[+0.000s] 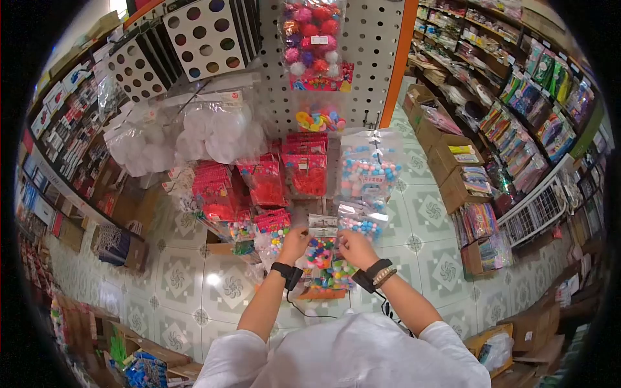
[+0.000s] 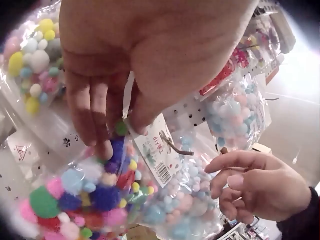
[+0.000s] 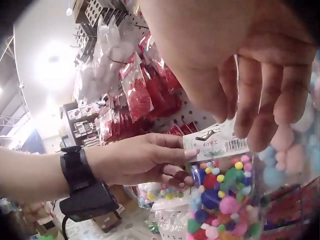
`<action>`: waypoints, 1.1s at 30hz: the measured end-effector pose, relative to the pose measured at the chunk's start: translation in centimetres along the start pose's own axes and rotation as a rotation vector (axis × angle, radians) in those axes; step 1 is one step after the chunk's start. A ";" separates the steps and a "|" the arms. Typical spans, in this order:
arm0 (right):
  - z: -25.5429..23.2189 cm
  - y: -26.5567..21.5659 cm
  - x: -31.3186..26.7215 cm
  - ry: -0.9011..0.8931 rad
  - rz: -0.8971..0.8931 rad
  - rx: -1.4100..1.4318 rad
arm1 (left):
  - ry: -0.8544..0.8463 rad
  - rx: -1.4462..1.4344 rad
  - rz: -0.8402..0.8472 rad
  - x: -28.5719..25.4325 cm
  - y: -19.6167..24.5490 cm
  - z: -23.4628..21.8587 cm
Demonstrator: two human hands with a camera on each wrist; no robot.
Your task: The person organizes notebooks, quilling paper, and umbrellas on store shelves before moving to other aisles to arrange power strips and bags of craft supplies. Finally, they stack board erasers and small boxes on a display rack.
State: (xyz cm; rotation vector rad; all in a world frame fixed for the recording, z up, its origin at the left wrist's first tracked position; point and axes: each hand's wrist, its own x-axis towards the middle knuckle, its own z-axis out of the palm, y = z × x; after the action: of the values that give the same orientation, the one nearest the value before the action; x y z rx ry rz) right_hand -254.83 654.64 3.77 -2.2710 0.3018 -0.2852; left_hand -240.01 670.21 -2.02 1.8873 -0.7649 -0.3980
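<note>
My left hand point(image 2: 145, 55) pinches the left edge of a clear bag of multicolored pom-poms point(image 3: 225, 200) by its white header card point(image 3: 215, 142), thumb on the card's front. A metal peg hook point(image 2: 175, 146) pokes through the card's hole. My right hand point(image 1: 356, 247) hovers at the card's right side. Its fingers are loosely bent, and a gap shows between them and the card in the left wrist view. Behind that hand hang bags of blue, pink and white pom-poms point(image 1: 367, 223). Left of my left hand hangs another bag of pastel pom-poms point(image 2: 37, 65).
Above are red packets point(image 1: 305, 174), bags of white foam shapes point(image 1: 217, 129) and a white pegboard point(image 1: 375, 52). Cardboard boxes point(image 1: 453, 155) line the right aisle under full shelves. A black cable point(image 1: 310, 315) dangles between my wrists. Patterned tiles point(image 1: 174, 278) cover the floor.
</note>
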 end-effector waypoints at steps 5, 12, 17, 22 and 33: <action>0.0 0.3 -1.9 0.003 0.018 -0.017 | -0.016 -0.247 -0.070 0.8 -1.6 0.9; -2.6 2.1 -5.1 0.007 0.189 0.175 | 0.000 -0.284 -0.087 1.7 -1.7 1.1; -4.9 4.6 -5.8 0.199 0.250 0.131 | 0.025 -0.063 -0.074 1.4 0.1 0.7; -8.2 3.2 -4.1 0.424 0.182 0.081 | 0.229 0.206 0.090 0.1 1.2 1.1; -8.1 6.9 -0.3 0.242 0.031 0.113 | 0.062 0.392 0.308 4.3 11.8 3.2</action>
State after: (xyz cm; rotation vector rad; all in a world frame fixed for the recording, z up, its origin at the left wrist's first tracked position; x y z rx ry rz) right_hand -258.45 644.58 3.76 -2.1197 0.4349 -0.5494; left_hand -242.59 661.83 7.45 2.0831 -1.1347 0.0081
